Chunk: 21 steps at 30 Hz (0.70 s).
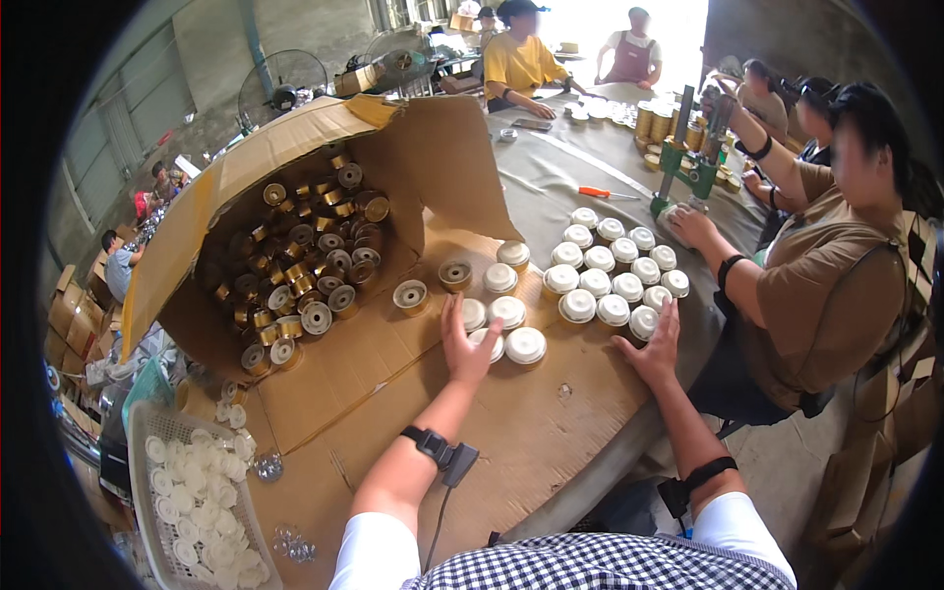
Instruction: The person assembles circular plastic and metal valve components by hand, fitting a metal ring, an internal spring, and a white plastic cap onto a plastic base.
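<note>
At the 8 o'clock edge a white basket (147, 433) holds a heap of white caps (197, 501). Above it, from 9 to 11 o'clock, a big cardboard box (226, 182) lies on its side with its mouth toward the person, full of gold rolls (305, 270); a few have spilled onto the flattened cardboard flap (393, 393) in front.

Just left of centre, the left hand (467, 339) lies palm down with fingers spread and loose, grasping nothing. Its fingertips touch a small cluster of white-capped rolls (511, 320) at its 1 o'clock; one capped roll (525, 345) sits just beside the hand at 3 o'clock. Two uncapped rolls (433, 285) stand near, at the hand's 11 o'clock. A black strap with a small device (447, 454) wraps the left wrist.

Right of centre, a tight batch of capped rolls (615, 265) stands in rows on the grey table (551, 177). The right hand (654, 344) rests flat at the batch's 6 o'clock edge, fingers open and spread, fingertips touching the nearest rolls and closed on none.

At 3 o'clock a seated person in brown rests a hand (693, 226) on the table by a green press (688, 162). An orange-handled screwdriver (605, 193) lies at the batch's 12 o'clock. Further gold rolls (654, 118) and more seated people line the far side of the table at 12 to 1 o'clock.
</note>
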### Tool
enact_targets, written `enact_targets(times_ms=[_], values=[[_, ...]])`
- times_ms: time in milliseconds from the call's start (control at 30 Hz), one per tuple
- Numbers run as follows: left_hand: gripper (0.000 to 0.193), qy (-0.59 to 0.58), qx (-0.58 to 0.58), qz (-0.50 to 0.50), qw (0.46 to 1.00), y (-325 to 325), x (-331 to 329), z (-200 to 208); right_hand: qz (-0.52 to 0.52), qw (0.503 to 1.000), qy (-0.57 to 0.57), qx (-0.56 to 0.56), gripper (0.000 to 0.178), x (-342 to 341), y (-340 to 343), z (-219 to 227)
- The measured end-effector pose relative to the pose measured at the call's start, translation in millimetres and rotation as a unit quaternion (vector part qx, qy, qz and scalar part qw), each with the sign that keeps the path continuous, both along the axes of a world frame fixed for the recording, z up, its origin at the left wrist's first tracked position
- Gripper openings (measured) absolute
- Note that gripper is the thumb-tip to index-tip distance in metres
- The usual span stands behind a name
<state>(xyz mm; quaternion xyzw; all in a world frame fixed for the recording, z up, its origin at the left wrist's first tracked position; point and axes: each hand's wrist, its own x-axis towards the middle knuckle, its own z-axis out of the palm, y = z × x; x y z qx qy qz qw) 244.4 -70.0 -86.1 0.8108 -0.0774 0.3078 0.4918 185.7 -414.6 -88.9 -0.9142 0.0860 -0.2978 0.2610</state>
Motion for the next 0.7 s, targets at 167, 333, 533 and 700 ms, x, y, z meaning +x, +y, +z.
enact_targets(times_ms=[167,333,533,700], values=[[0.098,-0.006,0.044,0.006,0.999,-57,30,-11,0.022,0.999,-0.022,0.034,0.132,-1,4,1],[0.115,0.046,0.056,-0.024,0.997,-87,61,-9,0.023,0.998,-0.031,0.058,0.131,-1,-5,2],[0.113,0.098,0.064,-0.109,0.987,-93,95,-7,0.016,0.997,-0.054,0.051,0.124,6,-2,-2],[0.104,0.137,0.031,-0.174,0.975,-91,103,0,0.014,0.996,-0.073,0.047,0.114,9,-9,-12]])
